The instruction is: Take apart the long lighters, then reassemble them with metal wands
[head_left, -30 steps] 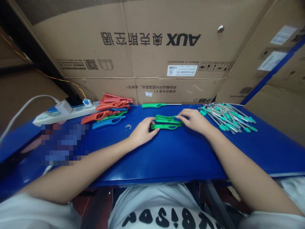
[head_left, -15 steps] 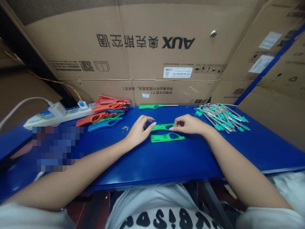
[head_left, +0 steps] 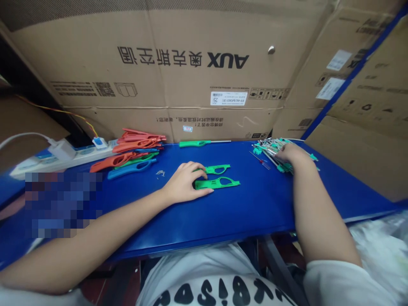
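Two green lighter handle halves lie on the blue table, the farther half [head_left: 219, 169] with an open trigger loop and the nearer half [head_left: 218, 183] below it. My left hand [head_left: 186, 182] curls round the left end of the nearer half, thumb on the near side and fingers on the far side. Over at the right, my right hand [head_left: 290, 154] reaches down into a pile of metal lighter tubes with teal ends [head_left: 270, 148]. Its fingers are bent and pinched on a tube, the tips partly hidden in the pile.
A green lighter with a metal tube [head_left: 204, 143] lies at the back. Red, blue and green handles [head_left: 137, 146] are heaped left, beside a white power strip [head_left: 84, 155]. A thin screwdriver [head_left: 261, 161] and tiny metal bits [head_left: 160, 173] lie nearby. Cardboard [head_left: 191, 93] stands behind.
My right hand has left the green halves and moved right to the tube pile. My left hand has come down round the nearer half's left end. The view has shifted slightly.
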Demonstrator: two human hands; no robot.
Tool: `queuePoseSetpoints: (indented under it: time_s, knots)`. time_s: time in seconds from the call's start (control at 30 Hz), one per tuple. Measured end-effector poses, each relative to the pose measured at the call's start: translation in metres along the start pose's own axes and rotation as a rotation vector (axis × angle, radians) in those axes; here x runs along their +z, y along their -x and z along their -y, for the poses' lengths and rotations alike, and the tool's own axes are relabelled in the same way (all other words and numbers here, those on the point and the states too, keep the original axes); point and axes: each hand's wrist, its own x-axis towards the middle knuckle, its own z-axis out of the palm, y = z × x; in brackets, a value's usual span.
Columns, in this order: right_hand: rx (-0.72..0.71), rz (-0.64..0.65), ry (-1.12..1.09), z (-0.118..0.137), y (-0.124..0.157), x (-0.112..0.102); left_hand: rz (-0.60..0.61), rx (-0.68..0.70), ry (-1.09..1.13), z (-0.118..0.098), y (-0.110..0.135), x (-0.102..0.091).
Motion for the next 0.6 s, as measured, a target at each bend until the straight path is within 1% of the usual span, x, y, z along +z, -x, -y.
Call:
queuePoseSetpoints:
  time_s: [0.07, 0.1, 0.2, 0.3, 0.37, 0.47, 0.53, 0.6]
  knots:
    - [0.09, 0.146, 0.031, 0.006, 0.001, -0.003, 0.006, 0.002, 0.002, 0.002, -0.001, 0.001]
    - [0.108, 0.175, 0.041, 0.009, 0.002, -0.005, 0.01, 0.004, 0.0, 0.004, -0.001, 0.001]
    - [0.062, 0.099, 0.012, 0.017, 0.007, -0.011, 0.018, 0.011, -0.01, 0.009, -0.001, -0.001]
    - [-0.014, 0.005, -0.098, 0.022, 0.014, -0.016, 0.027, 0.016, -0.001, 0.014, -0.002, -0.005]
    - [-0.093, -0.077, -0.179, 0.027, 0.02, -0.02, 0.044, 0.012, 0.012, 0.017, -0.002, -0.008]
    - [-0.25, -0.191, -0.312, 0.04, 0.032, -0.025, 0.067, -0.001, 0.019, 0.021, -0.001, -0.014]
    - [-0.396, -0.223, -0.414, 0.052, 0.042, -0.027, 0.077, -0.005, 0.018, 0.023, 0.001, -0.02]
    - [-0.593, -0.203, -0.497, 0.065, 0.053, -0.028, 0.102, -0.007, 0.017, 0.026, 0.003, -0.028]
